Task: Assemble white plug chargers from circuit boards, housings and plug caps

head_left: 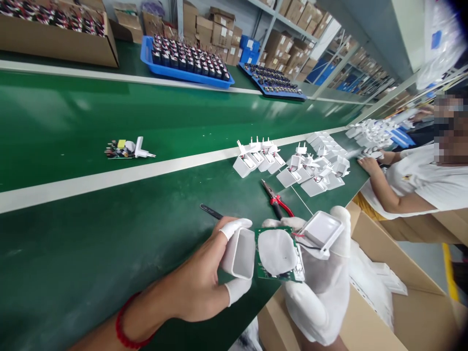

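White housing (238,253) and green circuit board (263,273), 1 per hand, side by side.
Left hand (199,287) gripping housing between thumb and fingers, open end toward board; can't tell if touching. Gloved right hand (323,285) closed on board plus wired white cover (322,229). Both over near edge of green bench (91,263); red-handled pliers (276,200) just beyond.

I find no text that I can read, including on the board (260,272) I hold. Pale marks run along the black tool (211,211), too small and blurred for me to resolve into letters. White labels (224,31) stand on cartons (218,39) and a small emblem (406,177) on a co-worker's white shirt (420,187); I note all as unreadable.
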The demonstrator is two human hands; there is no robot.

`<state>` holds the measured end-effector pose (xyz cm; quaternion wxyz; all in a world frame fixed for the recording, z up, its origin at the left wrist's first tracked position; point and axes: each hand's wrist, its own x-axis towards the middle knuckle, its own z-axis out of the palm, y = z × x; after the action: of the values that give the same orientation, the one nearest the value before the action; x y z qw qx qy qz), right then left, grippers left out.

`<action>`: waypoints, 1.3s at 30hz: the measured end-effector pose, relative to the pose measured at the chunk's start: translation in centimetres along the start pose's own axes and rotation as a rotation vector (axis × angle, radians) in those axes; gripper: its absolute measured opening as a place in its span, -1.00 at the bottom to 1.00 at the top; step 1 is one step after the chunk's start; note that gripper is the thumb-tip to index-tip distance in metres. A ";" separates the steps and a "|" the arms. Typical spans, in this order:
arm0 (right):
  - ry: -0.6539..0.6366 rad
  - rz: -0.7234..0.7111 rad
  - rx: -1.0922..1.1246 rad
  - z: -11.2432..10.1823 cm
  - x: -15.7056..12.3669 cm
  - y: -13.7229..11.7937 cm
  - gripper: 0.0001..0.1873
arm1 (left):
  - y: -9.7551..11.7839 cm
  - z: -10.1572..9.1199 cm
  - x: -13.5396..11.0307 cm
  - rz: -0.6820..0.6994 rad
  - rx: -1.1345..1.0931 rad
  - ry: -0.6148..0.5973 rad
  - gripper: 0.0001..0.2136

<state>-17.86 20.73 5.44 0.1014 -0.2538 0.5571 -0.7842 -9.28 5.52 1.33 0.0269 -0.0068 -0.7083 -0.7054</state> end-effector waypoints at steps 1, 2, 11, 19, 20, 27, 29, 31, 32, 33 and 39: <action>-0.023 -0.016 -0.004 0.0 0.0 0.0 -0.03 | 0.1 0.0 0.1 0.007 -0.007 0.012 -0.37; -0.050 -0.029 -0.009 0.1 0.0 0.0 -0.04 | 0.2 0.0 0.2 0.009 -0.001 0.045 -0.40; -0.179 -0.019 0.002 -0.3 -1.0 0.7 0.00 | 0.7 0.9 0.8 0.042 0.030 0.214 -0.46; -0.242 0.009 0.016 -0.4 -0.8 0.7 -0.05 | 0.9 0.5 0.6 -0.012 0.045 0.179 -0.44; -0.244 0.009 0.002 -0.5 -0.7 0.6 -0.05 | 1.0 0.5 0.6 -0.007 0.049 0.182 -0.46; -0.165 -0.021 -0.117 0.1 -1.2 0.4 -0.08 | 0.9 0.2 0.5 0.021 0.138 0.203 -0.45; -0.130 -0.030 -0.160 0.3 -1.6 0.5 -0.11 | 0.7 0.2 0.4 0.018 0.162 0.190 -0.40; -0.117 -0.039 -0.178 0.4 -1.8 0.7 -0.13 | 0.5 0.1 0.3 0.009 0.166 0.174 -0.36; -0.128 -0.038 -0.172 0.4 -1.7 0.8 -0.13 | 0.5 0.1 0.3 0.010 0.162 0.172 -0.35; -0.140 -0.037 -0.157 0.2 -1.6 0.9 -0.12 | 0.5 0.2 0.4 0.013 0.156 0.172 -0.35; -0.165 -0.033 -0.153 -0.5 -1.1 1.1 -0.05 | 0.3 0.3 0.5 0.001 0.114 0.159 -0.32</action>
<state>-17.29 21.26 3.97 0.1143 -0.3335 0.6010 -0.7173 -9.79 5.78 1.65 0.0834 0.0504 -0.7429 -0.6623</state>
